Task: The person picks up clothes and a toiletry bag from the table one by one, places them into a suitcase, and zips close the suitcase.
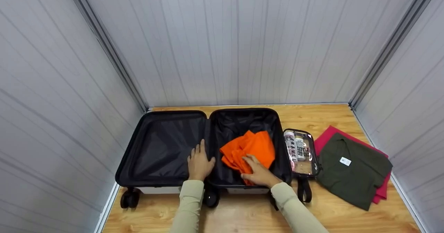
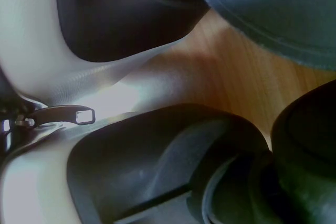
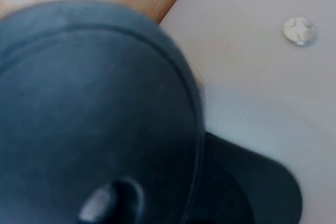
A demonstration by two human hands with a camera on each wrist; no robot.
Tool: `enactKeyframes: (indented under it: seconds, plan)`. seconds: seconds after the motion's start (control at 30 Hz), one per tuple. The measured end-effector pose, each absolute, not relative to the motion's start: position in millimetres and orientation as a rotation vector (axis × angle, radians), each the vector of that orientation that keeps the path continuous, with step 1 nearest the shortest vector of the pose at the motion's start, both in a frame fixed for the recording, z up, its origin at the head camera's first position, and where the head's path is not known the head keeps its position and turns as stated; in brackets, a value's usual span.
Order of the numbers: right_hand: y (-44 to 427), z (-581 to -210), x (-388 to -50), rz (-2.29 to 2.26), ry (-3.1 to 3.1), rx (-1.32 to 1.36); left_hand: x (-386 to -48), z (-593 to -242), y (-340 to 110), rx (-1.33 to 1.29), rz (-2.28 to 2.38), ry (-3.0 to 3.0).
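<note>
An open suitcase (image 1: 163, 142) lies flat, its two halves side by side. In the right half is a crumpled orange cloth (image 1: 258, 144). My right hand (image 1: 258, 172) rests on the cloth's lower part, fingers relaxed. My left hand (image 1: 200, 163) lies around the middle divide of the suitcase, fingers straight and holding nothing. Neither hand shows in the wrist views: the left wrist view has a zipper pull (image 2: 63, 115) and black wheel parts (image 2: 226, 161), the right wrist view a dark wheel (image 3: 100, 114) close up.
Right of the suitcase lies a clear pouch (image 1: 305, 149) with bottles in it and a black strap. Farther right, a dark green shirt (image 1: 350, 177) with a white tag lies on a red cloth (image 1: 324, 139). Pale panel walls (image 1: 225, 45) surround the wooden floor (image 1: 239, 215).
</note>
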State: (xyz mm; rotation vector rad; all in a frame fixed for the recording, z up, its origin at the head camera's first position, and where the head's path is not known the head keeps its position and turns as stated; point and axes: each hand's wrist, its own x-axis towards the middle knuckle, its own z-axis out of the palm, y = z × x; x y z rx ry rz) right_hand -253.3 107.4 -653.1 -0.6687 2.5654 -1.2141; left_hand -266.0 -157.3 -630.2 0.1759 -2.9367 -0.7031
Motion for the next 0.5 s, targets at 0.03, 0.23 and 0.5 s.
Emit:
enactKeyframes:
  seconds: [0.03,0.23,0.5]
  plan:
    - [107.3,-653.5,-253.2,-1.212,2.568,-0.681,-266.1,-630.2,-157.4,0.176,-0.704,-2.937]
    - [106.8,-654.5,-253.2,-1.161,2.629,-0.747,-265.9,-629.1,-157.5,0.173,-0.709,-2.937]
    - [109.0,-654.9,-253.1,-1.04,2.648,-0.798,-265.2,-628.6,-157.3,0.174,-0.716,-2.931]
